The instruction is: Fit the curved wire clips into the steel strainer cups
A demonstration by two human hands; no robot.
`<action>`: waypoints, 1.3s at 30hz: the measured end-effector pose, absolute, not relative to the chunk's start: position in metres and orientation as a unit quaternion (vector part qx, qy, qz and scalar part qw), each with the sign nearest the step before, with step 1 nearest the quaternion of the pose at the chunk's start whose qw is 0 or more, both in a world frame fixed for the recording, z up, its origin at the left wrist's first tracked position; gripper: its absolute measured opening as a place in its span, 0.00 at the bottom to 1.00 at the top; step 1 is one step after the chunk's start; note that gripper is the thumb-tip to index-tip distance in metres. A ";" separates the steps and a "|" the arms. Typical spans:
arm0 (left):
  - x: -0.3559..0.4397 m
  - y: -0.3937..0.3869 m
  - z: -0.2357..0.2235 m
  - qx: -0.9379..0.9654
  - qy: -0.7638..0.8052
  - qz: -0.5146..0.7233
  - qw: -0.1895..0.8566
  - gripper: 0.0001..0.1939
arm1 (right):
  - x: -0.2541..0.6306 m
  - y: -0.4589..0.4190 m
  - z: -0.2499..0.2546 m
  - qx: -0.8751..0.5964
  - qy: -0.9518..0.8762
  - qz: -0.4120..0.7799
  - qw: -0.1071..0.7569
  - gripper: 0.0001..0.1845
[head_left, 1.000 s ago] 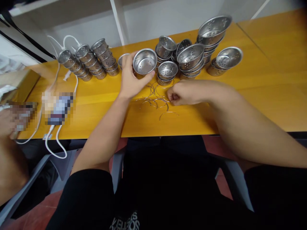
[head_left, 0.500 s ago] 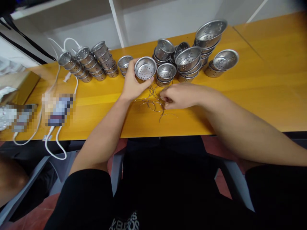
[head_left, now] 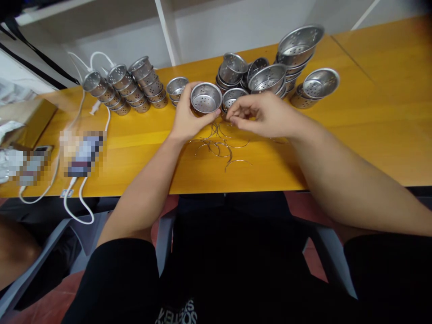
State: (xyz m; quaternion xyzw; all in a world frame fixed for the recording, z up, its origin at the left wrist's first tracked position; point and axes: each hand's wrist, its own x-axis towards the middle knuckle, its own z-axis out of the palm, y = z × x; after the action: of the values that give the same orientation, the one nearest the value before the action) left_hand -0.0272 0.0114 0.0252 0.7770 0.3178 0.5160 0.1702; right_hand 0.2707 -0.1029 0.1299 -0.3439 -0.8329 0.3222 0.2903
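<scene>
My left hand (head_left: pixel 188 114) is wrapped round a small round steel strainer basket (head_left: pixel 206 98) with holes in its bottom and a rim, its open side tilted up toward me. My right hand (head_left: pixel 258 114) is just right of it, thumb and fingers pinched together in front of another strainer basket (head_left: pixel 232 95). Whatever the pinch holds, if anything, is too small to make out. Below both hands several thin curved wires (head_left: pixel 219 148) lie loosely on the yellow table (head_left: pixel 148 157). One more curved wire shows under my right wrist.
Stacked strainer baskets (head_left: pixel 137 92) stand at the back left. More stacks, some wider-rimmed (head_left: pixel 300 47), stand at the back right. Phones (head_left: pixel 85 155) with white cables (head_left: pixel 92 216) and a cardboard box (head_left: pixel 35 119) lie at left. Part of another person (head_left: pixel 16 252) shows at lower left.
My right hand has lifted from the wires and moved up and right, in front of the baskets beside the held one. My left hand keeps its basket almost in place.
</scene>
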 end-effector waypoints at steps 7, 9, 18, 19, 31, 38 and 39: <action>-0.032 0.012 0.024 0.769 0.326 0.526 0.159 0.55 | 0.268 -0.107 0.136 -0.334 -0.755 0.443 0.348 0.27; -0.034 0.013 0.022 0.770 0.325 0.524 0.163 0.55 | 0.267 -0.108 0.138 -0.335 -0.738 0.451 0.374 0.28; -0.029 0.025 0.007 0.774 0.296 0.535 0.165 0.59 | 0.268 -0.099 0.134 -0.303 -0.697 0.447 0.471 0.30; -0.027 0.026 0.006 0.774 0.288 0.538 0.169 0.59 | 0.267 -0.098 0.134 -0.305 -0.688 0.445 0.484 0.31; -0.018 0.003 0.011 0.792 0.292 0.495 0.205 0.56 | 0.260 -0.101 0.137 -0.392 -0.711 0.349 0.469 0.34; -0.005 -0.014 0.008 0.810 0.256 0.478 0.221 0.56 | 0.261 -0.096 0.122 -0.457 -0.771 0.223 0.382 0.36; -0.004 -0.016 0.009 0.812 0.254 0.477 0.219 0.57 | 0.262 -0.095 0.120 -0.464 -0.779 0.209 0.367 0.39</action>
State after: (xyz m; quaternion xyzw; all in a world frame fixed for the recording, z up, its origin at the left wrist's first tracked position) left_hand -0.0044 -0.0155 0.0089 0.8123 0.2541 0.4772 0.2190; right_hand 0.2618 -0.0947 0.1203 -0.4639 -0.7785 0.2095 0.3671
